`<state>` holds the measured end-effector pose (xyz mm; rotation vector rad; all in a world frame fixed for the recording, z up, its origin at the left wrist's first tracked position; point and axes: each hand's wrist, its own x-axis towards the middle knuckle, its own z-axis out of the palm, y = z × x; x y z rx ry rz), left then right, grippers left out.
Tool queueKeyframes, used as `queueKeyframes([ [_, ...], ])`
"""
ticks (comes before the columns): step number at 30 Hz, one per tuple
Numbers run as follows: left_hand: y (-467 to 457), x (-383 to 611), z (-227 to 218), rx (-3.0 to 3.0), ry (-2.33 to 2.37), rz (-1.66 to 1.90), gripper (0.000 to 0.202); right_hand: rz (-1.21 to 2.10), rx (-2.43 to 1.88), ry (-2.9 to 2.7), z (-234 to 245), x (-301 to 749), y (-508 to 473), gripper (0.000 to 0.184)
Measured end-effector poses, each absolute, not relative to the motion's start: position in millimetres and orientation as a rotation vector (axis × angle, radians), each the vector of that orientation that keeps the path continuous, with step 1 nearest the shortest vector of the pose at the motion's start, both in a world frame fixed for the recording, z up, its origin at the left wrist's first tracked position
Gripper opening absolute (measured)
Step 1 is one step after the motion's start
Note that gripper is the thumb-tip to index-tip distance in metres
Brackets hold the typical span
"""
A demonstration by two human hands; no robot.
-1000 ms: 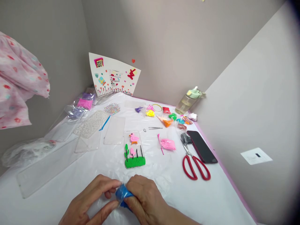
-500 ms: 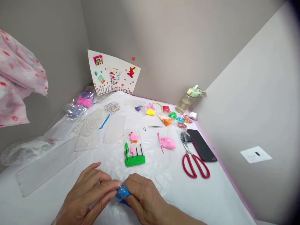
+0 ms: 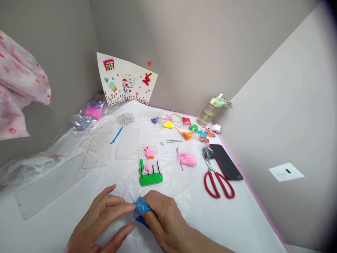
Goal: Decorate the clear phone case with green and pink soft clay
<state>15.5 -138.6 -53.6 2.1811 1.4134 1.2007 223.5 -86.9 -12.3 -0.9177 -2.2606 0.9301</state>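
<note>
Low at the table's near edge, my left hand (image 3: 101, 219) and my right hand (image 3: 164, 221) meet over a small lump of blue clay in a clear plastic bag (image 3: 140, 209). My right fingers wrap round the blue lump. With thumb and fingertips my left hand pinches the bag's clear plastic beside it. Just beyond my hands lies a clear phone case (image 3: 150, 165) decorated with a pink clay flamingo, green grass and small plants.
Red-handled scissors (image 3: 218, 182) and a dark phone (image 3: 225, 161) lie to the right. A pink clay bag (image 3: 188, 159), tweezers (image 3: 173, 141) and several coloured clay bags sit further back. Clear cases (image 3: 127, 143) lie left; a decorated card (image 3: 126, 82) and bottle (image 3: 212, 110) stand against the wall.
My left hand's fingers have shifted along the bag's plastic and its thumb has come down below. The blue clay has stayed between both hands. The view has tilted slightly.
</note>
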Motion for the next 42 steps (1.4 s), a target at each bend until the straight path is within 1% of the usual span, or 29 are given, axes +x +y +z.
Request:
queueKeyframes([
  [3,-140,22,-53,2.107,1.425,1.235,0.022,0.875,-0.893,-2.273,-14,223,-88,0.031],
  [6,-138,25,-49,2.014,1.389,1.173,0.01,0.68,-0.845,-2.339,-19,222,-89,0.031],
  [11,-133,17,-42,1.888,1.336,1.028,0.012,0.344,-0.859,-2.449,-24,225,-87,0.021],
  [14,-132,7,-41,1.877,1.313,0.969,0.009,0.24,-0.871,-2.476,-25,225,-85,0.024],
  [18,-134,-2,-45,1.881,1.267,0.9,0.011,0.166,-0.86,-2.511,-27,224,-85,0.032],
  [23,-136,9,-51,2.072,1.31,1.057,0.014,0.154,-0.872,-2.477,-28,224,-85,0.037],
  [26,-138,20,-49,2.077,1.437,1.107,0.014,0.128,-0.887,-2.43,-25,225,-86,0.033],
  [28,-140,24,-47,2.029,1.445,1.063,0.013,0.084,-0.864,-2.406,-22,226,-86,0.026],
  [31,-139,20,-45,1.967,1.41,0.997,0.018,0.019,-0.798,-2.395,-18,229,-86,0.016],
  [36,-132,10,-48,1.996,1.421,1.001,0.008,-0.017,-0.721,-2.419,-12,231,-87,0.022],
  [42,-124,10,-43,1.927,1.418,0.997,0.016,-0.042,-0.643,-2.547,-10,230,-87,0.022],
])
